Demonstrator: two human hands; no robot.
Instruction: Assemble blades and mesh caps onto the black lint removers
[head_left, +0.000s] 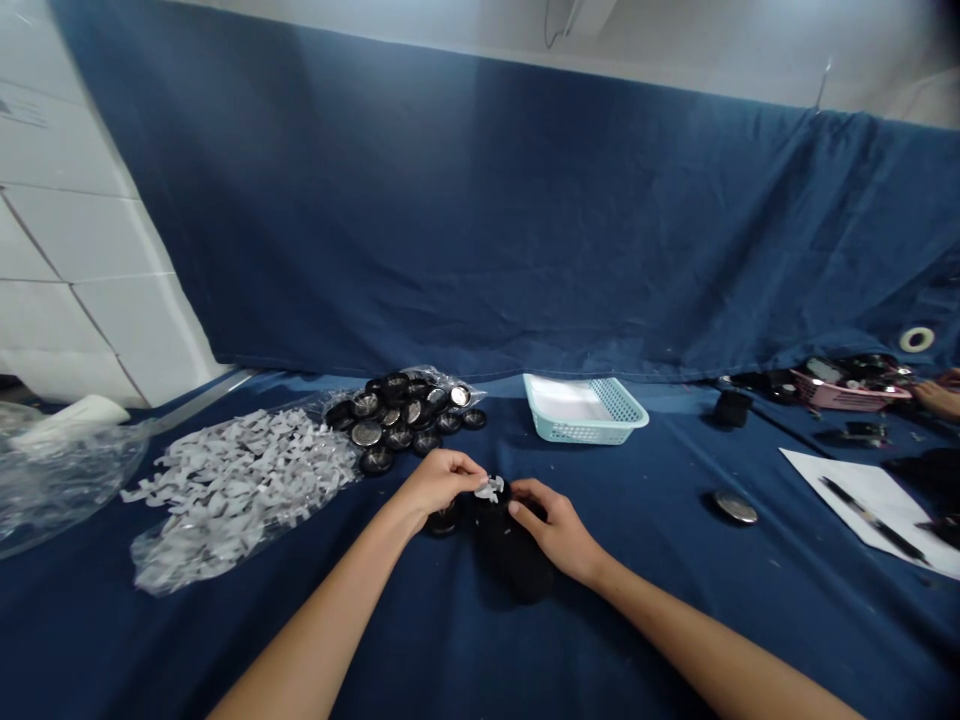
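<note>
My left hand (444, 482) pinches a small light-grey plastic piece (491, 490) at the top of a dark round part. My right hand (559, 528) is closed at the right side of that part, thumb and fingers against its rim. Below stands a black, roughly cylindrical object (517, 562); where it meets the round part is too dark to make out. One black round cap (442, 520) lies beneath my left wrist. Farther back, several black round caps (397, 438) with shiny insides are heaped beside a plastic bag of grey pieces (251, 485).
A light-blue basket (585, 432) stands behind my hands. On the right lie a metallic disc (735, 506), white paper (832, 495) with a black pen-like tool (874, 520), and a pink basket (847, 393) of parts. Another person's hand (941, 397) shows at the right edge.
</note>
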